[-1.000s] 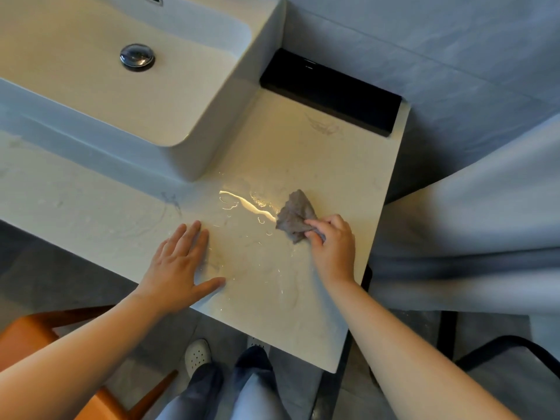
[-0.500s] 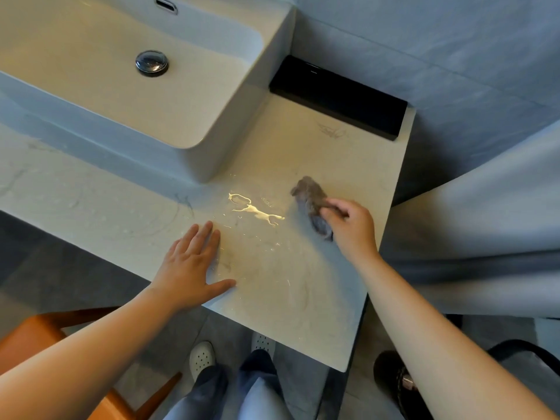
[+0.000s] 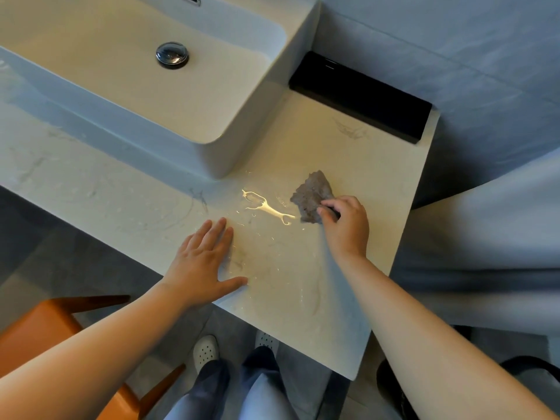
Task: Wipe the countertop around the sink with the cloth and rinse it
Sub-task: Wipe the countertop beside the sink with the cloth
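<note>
Well, right hand (image 3: 345, 228) pinches the cloth (image 3: 310, 194) on the countertop (image 3: 348, 153) (left hand (image 3: 200, 262) flat, released).

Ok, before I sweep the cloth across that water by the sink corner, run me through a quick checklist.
1. Grip of the right hand on the cloth: ok.
2. Contact of the cloth with the countertop: ok.
3. Flat brace of the left hand on the countertop: ok.
4. Wiping of the puddle between cloth and left hand: not ok, it glistens.
5. Sweep path toward the sink corner free of objects: ok.
6. Need to rinse the cloth: cannot tell.
</note>
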### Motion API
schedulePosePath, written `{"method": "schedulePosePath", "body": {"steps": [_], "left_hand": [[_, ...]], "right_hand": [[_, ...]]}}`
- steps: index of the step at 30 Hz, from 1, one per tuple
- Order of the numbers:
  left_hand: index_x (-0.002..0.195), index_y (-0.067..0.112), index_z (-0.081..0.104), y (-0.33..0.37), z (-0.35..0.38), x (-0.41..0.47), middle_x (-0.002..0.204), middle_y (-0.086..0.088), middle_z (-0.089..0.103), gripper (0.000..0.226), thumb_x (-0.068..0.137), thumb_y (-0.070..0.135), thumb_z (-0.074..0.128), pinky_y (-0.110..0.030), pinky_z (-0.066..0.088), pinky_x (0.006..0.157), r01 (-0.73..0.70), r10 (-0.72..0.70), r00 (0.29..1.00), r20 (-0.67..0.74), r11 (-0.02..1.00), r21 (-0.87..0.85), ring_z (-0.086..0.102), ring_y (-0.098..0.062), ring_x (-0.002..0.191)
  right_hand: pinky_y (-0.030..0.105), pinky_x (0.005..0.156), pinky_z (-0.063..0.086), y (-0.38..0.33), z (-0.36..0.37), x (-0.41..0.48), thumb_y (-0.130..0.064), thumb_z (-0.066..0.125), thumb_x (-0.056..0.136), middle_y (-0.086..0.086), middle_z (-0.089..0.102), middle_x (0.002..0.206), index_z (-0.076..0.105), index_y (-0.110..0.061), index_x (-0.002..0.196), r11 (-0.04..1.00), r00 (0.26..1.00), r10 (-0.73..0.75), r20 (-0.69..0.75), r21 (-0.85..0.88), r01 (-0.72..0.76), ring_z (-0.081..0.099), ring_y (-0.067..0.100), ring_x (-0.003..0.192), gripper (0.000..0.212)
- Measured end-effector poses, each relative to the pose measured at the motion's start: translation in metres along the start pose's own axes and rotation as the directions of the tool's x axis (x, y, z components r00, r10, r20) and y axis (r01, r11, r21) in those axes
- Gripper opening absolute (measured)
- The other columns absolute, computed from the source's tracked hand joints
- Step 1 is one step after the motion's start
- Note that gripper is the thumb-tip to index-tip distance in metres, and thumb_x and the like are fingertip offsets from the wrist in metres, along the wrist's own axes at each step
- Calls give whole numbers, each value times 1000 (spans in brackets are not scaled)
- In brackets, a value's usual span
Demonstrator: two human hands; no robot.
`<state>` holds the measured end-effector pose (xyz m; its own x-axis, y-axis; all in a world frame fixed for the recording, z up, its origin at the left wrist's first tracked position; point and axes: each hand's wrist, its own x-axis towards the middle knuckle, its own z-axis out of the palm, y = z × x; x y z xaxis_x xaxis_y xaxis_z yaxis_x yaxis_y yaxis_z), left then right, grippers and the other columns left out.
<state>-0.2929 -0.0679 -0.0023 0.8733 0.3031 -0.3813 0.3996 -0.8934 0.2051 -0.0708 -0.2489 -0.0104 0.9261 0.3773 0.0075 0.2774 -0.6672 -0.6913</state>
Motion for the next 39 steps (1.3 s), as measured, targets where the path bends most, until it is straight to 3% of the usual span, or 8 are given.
{"method": "schedulePosePath", "body": {"steps": [6, 12, 17, 20, 25, 27, 34, 39], "left_hand": [[152, 23, 14, -6, -18, -6, 160, 6, 1, 106, 66, 86, 13, -34, 6, 115, -28, 23, 999, -36, 987, -158, 0, -18, 147], [149, 21, 26, -28, -22, -14, 159, 0, 12, 92, 78, 80, 28, -43, 6, 115, 79, -90, 988, -121, 992, -95, 2, -27, 147], [152, 26, -2, -51, -23, -18, 160, -1, -5, 101, 72, 77, 32, -49, 9, 118, 212, -217, 974, -71, 975, -66, -3, -29, 147], [151, 28, -6, -62, -21, -18, 160, 0, -12, 104, 69, 80, 30, -49, 9, 119, 236, -237, 971, -26, 971, -21, -6, -29, 147], [152, 28, 2, -64, -18, -17, 160, 0, -9, 106, 66, 80, 35, -52, 8, 118, 229, -230, 973, -25, 972, -53, -6, -30, 147], [152, 28, 3, -65, -18, -16, 160, 0, -8, 106, 65, 80, 35, -52, 7, 118, 225, -227, 973, -37, 972, -63, -6, -30, 147], [152, 30, -2, -65, -12, -16, 159, 1, -14, 102, 73, 78, 43, -51, 4, 118, 232, -234, 971, -42, 971, -48, -11, -30, 146], [151, 30, -3, -66, -11, -16, 159, 1, -15, 101, 75, 77, 43, -52, 4, 118, 230, -231, 972, -50, 973, -30, -12, -30, 146]], "right_hand": [[23, 71, 44, -16, 18, -46, -19, 71, 80, -2, 59, 95, 71, -17, 87, 996, 996, -89, 18, 5, 88, 55, 17, 90, 7], [2, 71, 38, -30, 13, -60, -15, 74, 79, -4, 63, 89, 75, -19, 86, 987, 979, -56, 195, 161, 24, 60, 8, 83, 8], [5, 75, 40, -48, -6, -25, -12, 73, 79, -2, 65, 91, 75, -18, 86, 976, 997, -64, 31, 211, 56, 57, 6, 82, 9], [3, 74, 37, -57, 0, 14, -14, 70, 81, 0, 65, 95, 74, -17, 89, 985, 999, -53, 11, 164, 50, 56, 6, 84, 9], [41, 88, 48, -53, 36, 46, -16, 67, 82, 0, 64, 99, 72, -22, 85, 998, 998, 49, 29, 32, -50, 59, 22, 96, 9], [47, 86, 47, -52, 46, 41, -17, 67, 82, -1, 64, 100, 71, -23, 85, 999, 999, 51, -4, 16, -51, 58, 23, 96, 8], [44, 79, 49, -56, 59, -5, -15, 70, 80, -2, 64, 93, 72, -20, 82, 998, 998, -52, -22, 27, 53, 57, 19, 89, 6], [26, 72, 47, -63, 62, -59, -14, 72, 79, -2, 61, 93, 74, -18, 85, 986, 980, -169, 106, 20, 168, 54, 17, 89, 8]]}}
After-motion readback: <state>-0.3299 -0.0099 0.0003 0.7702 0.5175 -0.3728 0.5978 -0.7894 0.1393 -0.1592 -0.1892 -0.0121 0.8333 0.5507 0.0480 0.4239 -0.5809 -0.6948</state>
